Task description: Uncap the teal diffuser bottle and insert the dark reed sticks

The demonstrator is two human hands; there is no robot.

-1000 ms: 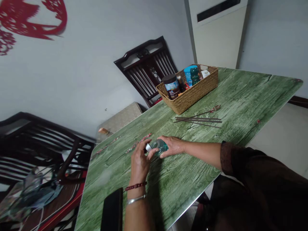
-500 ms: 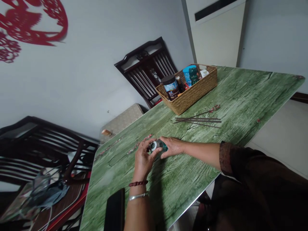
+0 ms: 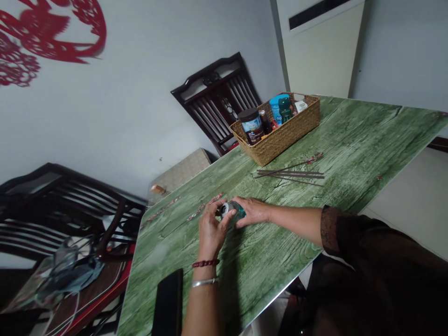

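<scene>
Between my hands is a small, see-through green glass bottle (image 3: 238, 213) with a silver-grey ring around its dark mouth. The bottle leans over, its mouth toward the left. My left hand (image 3: 213, 228) grips it near the mouth, thumb on the near side and fingers on the far side. From the right, my right hand (image 3: 255, 211) wraps its fingers and thumb around the bottle's base. Part of the bottle is hidden by the fingers. Beyond my right hand, several thin dark sticks (image 3: 292, 174) lie loosely bunched on the green table (image 3: 276, 247).
A wicker basket (image 3: 290, 137) near the far edge holds a dark-lidded jar (image 3: 252, 128), a blue package and a green bottle. A long black object (image 3: 168, 303) lies left of my left forearm. Dark wooden chairs (image 3: 219, 100) stand along the wall.
The whole view has shifted slightly, so the scene sits a little further right. The bottle's mouth is turned somewhat differently. Both hands keep their grip on it.
</scene>
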